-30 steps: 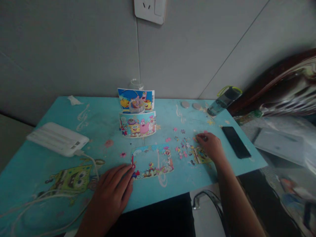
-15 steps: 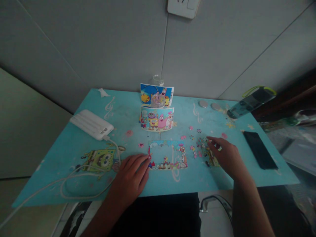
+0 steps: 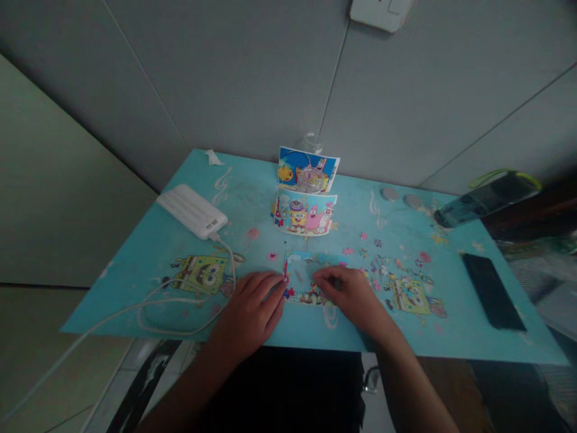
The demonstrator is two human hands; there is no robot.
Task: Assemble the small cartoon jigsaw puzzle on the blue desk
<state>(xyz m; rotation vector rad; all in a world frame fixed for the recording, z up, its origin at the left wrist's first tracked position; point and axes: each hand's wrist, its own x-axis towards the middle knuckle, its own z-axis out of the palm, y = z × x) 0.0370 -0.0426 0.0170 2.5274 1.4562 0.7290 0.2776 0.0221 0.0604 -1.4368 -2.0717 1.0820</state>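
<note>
A partly assembled cartoon jigsaw puzzle [image 3: 311, 257] lies flat on the table, its border joined around a bare middle. My left hand [image 3: 252, 304] lies open, with its fingertips at the puzzle's left edge. Over the puzzle's right side is my right hand [image 3: 351, 291], thumb and fingers pinched together on a small puzzle piece that they mostly hide. Loose puzzle pieces [image 3: 381, 264] are scattered to the right, some on a printed cartoon figure. Behind the puzzle, a picture card [image 3: 304, 213] leans upright against a clear container [image 3: 311, 180].
On the left, a white power bank [image 3: 193, 210] trails a white cable [image 3: 189, 332]. A dark phone [image 3: 493, 291] and a bottle [image 3: 487, 198] lie at the right. Two round lids [image 3: 389, 194] sit near the wall, and a scrap of tissue [image 3: 213, 157] at the back left.
My right hand has moved left from the loose pieces to the puzzle's right side. My left hand stays at the puzzle's left edge. The view has shifted slightly.
</note>
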